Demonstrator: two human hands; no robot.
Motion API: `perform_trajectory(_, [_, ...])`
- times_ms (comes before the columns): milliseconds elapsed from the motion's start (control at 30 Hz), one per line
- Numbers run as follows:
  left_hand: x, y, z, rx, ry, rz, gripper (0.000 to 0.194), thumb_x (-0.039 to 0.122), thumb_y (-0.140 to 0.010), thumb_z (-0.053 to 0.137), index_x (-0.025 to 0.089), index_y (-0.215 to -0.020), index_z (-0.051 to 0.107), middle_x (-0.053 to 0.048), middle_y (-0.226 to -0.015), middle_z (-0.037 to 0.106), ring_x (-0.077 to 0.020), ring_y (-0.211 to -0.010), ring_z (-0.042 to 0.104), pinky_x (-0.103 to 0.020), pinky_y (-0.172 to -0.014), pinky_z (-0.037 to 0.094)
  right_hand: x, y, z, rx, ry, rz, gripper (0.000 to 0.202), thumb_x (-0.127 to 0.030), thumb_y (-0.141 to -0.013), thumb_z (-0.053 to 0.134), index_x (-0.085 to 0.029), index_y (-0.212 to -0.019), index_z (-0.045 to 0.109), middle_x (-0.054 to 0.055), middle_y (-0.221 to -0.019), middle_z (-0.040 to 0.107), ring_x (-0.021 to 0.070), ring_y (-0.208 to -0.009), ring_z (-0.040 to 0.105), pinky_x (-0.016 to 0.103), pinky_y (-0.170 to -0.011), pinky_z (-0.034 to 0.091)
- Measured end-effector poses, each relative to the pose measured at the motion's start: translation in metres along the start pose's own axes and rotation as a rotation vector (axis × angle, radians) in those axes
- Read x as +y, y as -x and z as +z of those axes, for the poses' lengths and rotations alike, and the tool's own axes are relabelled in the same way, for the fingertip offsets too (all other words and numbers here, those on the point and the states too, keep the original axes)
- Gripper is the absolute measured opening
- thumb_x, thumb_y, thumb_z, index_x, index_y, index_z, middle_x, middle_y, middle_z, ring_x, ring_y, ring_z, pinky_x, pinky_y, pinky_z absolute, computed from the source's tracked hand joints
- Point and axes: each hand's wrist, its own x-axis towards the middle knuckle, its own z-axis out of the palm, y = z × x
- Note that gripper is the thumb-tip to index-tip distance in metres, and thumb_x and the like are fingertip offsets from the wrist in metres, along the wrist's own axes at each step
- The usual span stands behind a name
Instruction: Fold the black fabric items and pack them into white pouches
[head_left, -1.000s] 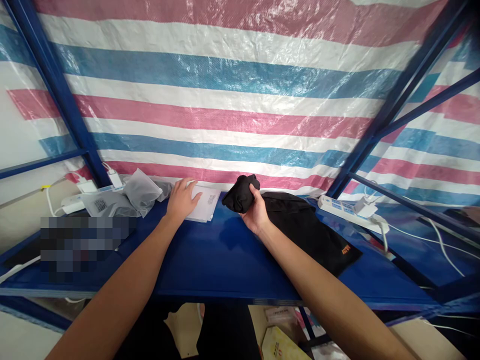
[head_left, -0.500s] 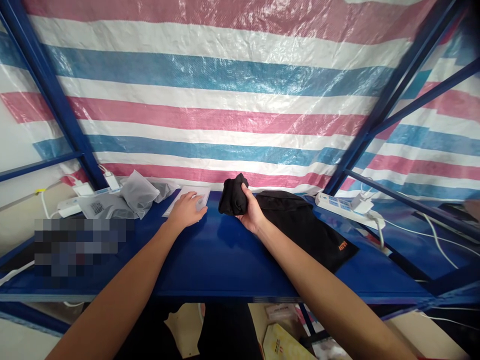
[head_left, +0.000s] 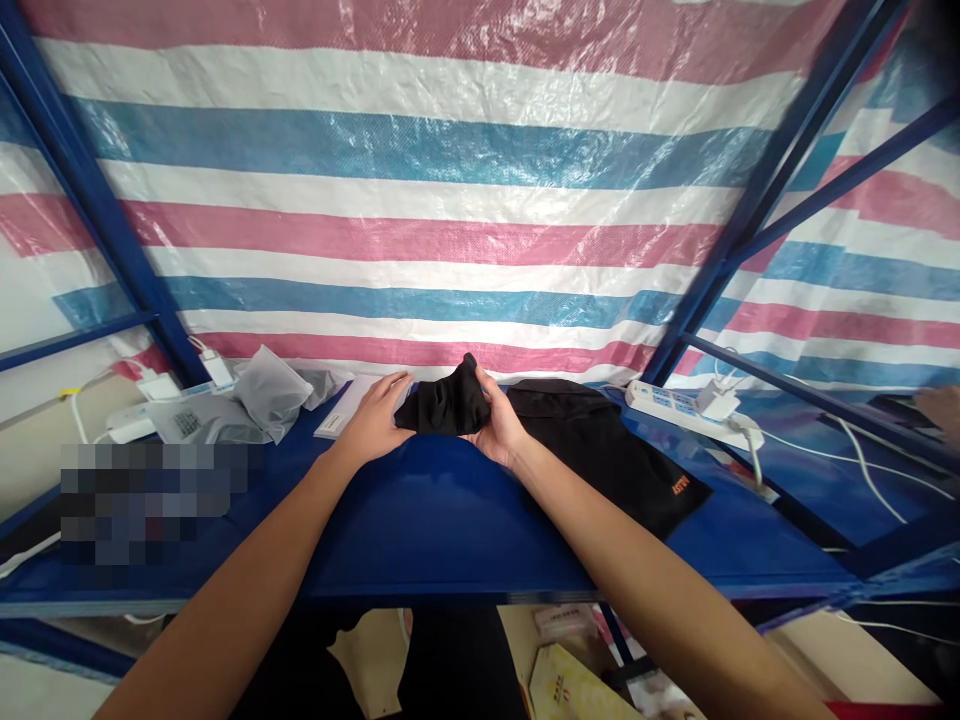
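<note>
Black cloth (head_left: 448, 403) bunches in creases (left hand (head_left: 373, 415) and right hand (head_left: 501, 420) gripping its ends) near a partly hidden white packet (head_left: 343, 405).

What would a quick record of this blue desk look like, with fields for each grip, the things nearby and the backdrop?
Left grip: on the left end of the black cloth bundle
Right grip: holding the bundle's right end
Near left: white packet, partly hidden; translucent plastic bag farther left
Near right: flat black fabric with orange lettering; white power strip to its right
Surface: blue desk
Backdrop: striped plastic sheet
</note>
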Motion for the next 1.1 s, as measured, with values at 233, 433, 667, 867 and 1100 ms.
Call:
perform_trajectory(233, [0.006,-0.003,-0.006,0.079,0.152,0.238,0.037,0.027,-0.101,0.062,0.027,-0.135,0.076,-0.01,-0.136,0.073,-0.0322,-0.131,0.065,-0.048,-0.112,0.055,-0.006,-0.004,-0.005,0.039,0.095,-0.108,0.063,-0.077,-0.099,0.059,-0.021,-0.126,0.07,0.013,-0.124,0.078,0.0337,-0.116,0.075,0.047,-0.091,0.067])
perform_trajectory(433, [0.02,-0.001,-0.001,0.152,0.143,0.143,0.023,0.036,-0.101,0.068,0.025,-0.118,0.078,-0.007,-0.11,0.078,-0.0275,-0.105,0.073,-0.04,-0.095,0.058,-0.015,-0.001,-0.016,0.429,0.917,-0.731,0.059,-0.07,-0.087,0.08,-0.025,-0.124,0.076,0.013,-0.14,0.069,0.0341,-0.138,0.061,0.049,-0.121,0.047])
perform_trajectory(667, [0.032,0.003,-0.001,0.048,0.169,0.129,0.009,0.03,-0.094,0.072,0.023,-0.089,0.07,-0.001,-0.09,0.072,-0.0191,-0.079,0.066,-0.032,-0.074,0.049,-0.013,0.007,-0.016,-0.143,1.191,-0.541,0.048,-0.057,-0.088,0.086,-0.027,-0.125,0.082,0.007,-0.121,0.081,0.029,-0.108,0.077,0.043,-0.1,0.059])
perform_trajectory(867, [0.044,0.005,-0.008,-0.269,0.273,0.209,0.009,0.029,-0.084,0.082,0.023,-0.085,0.075,-0.001,-0.092,0.074,-0.0185,-0.079,0.068,-0.03,-0.07,0.049,-0.025,-0.017,-0.041,0.142,0.684,-0.531,0.04,-0.05,-0.081,0.091,-0.022,-0.108,0.083,0.005,-0.103,0.084,0.024,-0.097,0.078,0.038,-0.096,0.062])
perform_trajectory(1100, [0.059,0.005,-0.01,-0.451,0.677,0.081,0.052,0.071,-0.087,0.077,0.02,-0.093,0.085,-0.012,-0.095,0.08,-0.0254,-0.082,0.076,-0.034,-0.071,0.059,-0.044,-0.035,-0.066,0.462,0.095,-0.538,0.048,-0.034,-0.07,0.097,-0.022,-0.11,0.072,0.006,-0.107,0.083,0.0254,-0.11,0.078,0.039,-0.103,0.064])
